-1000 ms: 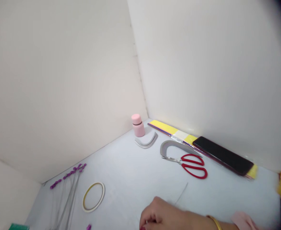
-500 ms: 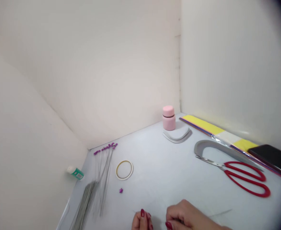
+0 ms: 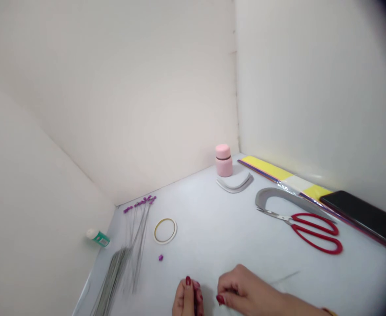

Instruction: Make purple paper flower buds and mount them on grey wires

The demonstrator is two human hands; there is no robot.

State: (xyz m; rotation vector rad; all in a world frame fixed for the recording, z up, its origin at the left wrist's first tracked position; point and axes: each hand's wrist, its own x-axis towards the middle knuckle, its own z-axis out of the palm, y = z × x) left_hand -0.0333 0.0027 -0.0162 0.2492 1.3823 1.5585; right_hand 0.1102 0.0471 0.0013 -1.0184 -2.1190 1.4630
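Low in the picture, my left hand (image 3: 187, 299) is closed, its thumb pressed to the fingers; whatever it pinches is too small to make out. Just to its right, my right hand (image 3: 241, 289) is closed in a pinch. A thin grey wire (image 3: 285, 278) sticks out behind it, in line with the pinching fingertips; the hand hides the rest of the wire. Above my left hand lies a small purple flower-like piece (image 3: 160, 257), and beyond it a roll of narrow tape (image 3: 155, 235).
At left are several purple-tipped wires (image 3: 143, 232), a bundle of bare wires (image 3: 112, 276) and a green-and-white tube (image 3: 100, 238). Red-handled scissors (image 3: 333, 251), grey curved strips (image 3: 235, 189), a pink jar (image 3: 224, 166), yellow packets (image 3: 265, 168) and a black phone (image 3: 360, 215) lie right. Walls border the table.
The view has shifted slightly, so the table items appear further left and a little higher. Both hands show more fully and stay closed, slightly apart.
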